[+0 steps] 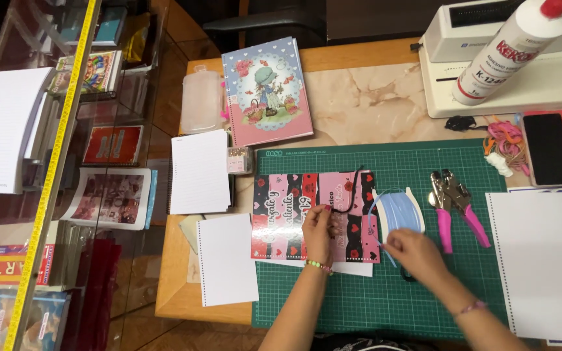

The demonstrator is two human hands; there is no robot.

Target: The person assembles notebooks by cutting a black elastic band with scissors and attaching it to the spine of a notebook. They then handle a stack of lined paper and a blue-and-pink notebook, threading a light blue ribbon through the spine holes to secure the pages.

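A pink, black and red patterned cover sheet with hearts lies on the green cutting mat. My left hand rests on its middle and pinches a thin black cord that loops up over the sheet. My right hand sits just right of the sheet, fingers pinched on a strand of pale blue ribbon coming off a white spool. A bead bracelet is on my left wrist.
Pink-handled hole punch pliers lie right of the spool. Punched white sheets sit at right, more white sheets at left. A pink illustrated notebook, a binding machine, a glue bottle and a phone lie behind. A glass display case stands left.
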